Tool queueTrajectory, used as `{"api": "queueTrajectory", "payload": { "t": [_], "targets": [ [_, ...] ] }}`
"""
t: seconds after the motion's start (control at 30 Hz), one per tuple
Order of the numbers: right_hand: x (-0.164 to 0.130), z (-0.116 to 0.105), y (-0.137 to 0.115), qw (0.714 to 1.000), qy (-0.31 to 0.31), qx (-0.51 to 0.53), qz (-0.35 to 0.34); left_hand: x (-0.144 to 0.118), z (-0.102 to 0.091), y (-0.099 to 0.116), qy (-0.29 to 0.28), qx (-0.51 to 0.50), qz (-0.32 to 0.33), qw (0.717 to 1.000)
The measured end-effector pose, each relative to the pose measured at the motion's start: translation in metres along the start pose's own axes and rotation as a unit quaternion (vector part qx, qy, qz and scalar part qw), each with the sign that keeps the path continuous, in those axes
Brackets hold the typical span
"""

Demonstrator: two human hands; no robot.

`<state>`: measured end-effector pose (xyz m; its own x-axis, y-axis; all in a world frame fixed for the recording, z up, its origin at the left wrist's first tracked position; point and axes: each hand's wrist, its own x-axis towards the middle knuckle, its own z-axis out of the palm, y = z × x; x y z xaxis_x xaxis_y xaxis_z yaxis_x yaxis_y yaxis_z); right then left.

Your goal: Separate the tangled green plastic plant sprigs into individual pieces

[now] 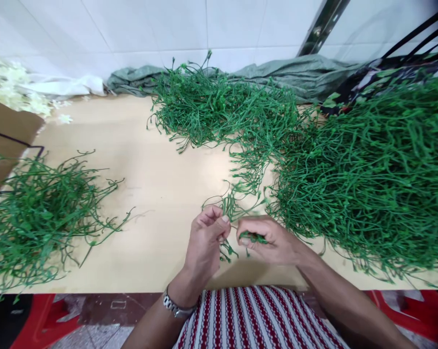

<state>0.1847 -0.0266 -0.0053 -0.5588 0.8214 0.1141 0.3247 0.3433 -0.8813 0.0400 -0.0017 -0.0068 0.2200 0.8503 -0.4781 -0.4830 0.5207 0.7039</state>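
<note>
Well to the left of the left hand, a loose pile [48,213] of green plastic-looking stems lies on the pale table [149,165], its strands long, thin and curved, a few straying out toward the hand. A brown cardboard box [8,126] stands beyond that pile, farther from the person. The left hand [209,237] has thumb and fingers pinched together on a few slim stems [226,251], whose darker, knobbly ends hang out below the grip. Just beyond the fingertips, a small spray [235,203] of lighter green stems fans over the table; whether it joins the pinched ones is hidden. Farther beyond both hands, a long heap [222,106] of tangled stems shows little bud-like tips, against a grey-green cloth [295,75]. The right hand [266,240], near the left one but apart from it, curls around a compact green bunch [254,237], partly covered by the fingers. To its right spreads the largest mass [379,179], dense and bright green, its wiry strands bending in all directions and dotted with small nubs.
</note>
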Motion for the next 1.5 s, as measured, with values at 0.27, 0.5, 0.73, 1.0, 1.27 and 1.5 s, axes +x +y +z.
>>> {"api": "queueTrajectory", "payload": {
  "t": [0.27,0.5,0.73,1.0,1.27,1.5],
  "targets": [
    [0.001,0.007,-0.003,0.914,0.204,-0.345,-0.058,-0.001,0.001,-0.006,0.004,0.069,0.070,0.995],
    [-0.001,0.016,0.017,0.880,0.228,-0.409,-0.083,-0.001,-0.001,-0.007,0.025,0.002,0.021,0.999],
    [0.001,0.019,0.020,0.927,0.207,-0.310,-0.049,0.000,-0.004,-0.003,-0.016,0.007,-0.041,0.999],
    [0.003,0.009,0.013,0.914,0.142,-0.371,-0.079,0.000,-0.009,0.001,-0.049,0.103,-0.039,0.993],
    [-0.002,0.018,0.018,0.908,0.182,-0.360,-0.112,-0.001,-0.005,0.004,-0.022,0.109,-0.017,0.994],
    [-0.002,0.018,0.021,0.900,0.193,-0.370,-0.128,-0.003,-0.004,-0.001,-0.005,0.076,-0.002,0.997]
  ]
}}
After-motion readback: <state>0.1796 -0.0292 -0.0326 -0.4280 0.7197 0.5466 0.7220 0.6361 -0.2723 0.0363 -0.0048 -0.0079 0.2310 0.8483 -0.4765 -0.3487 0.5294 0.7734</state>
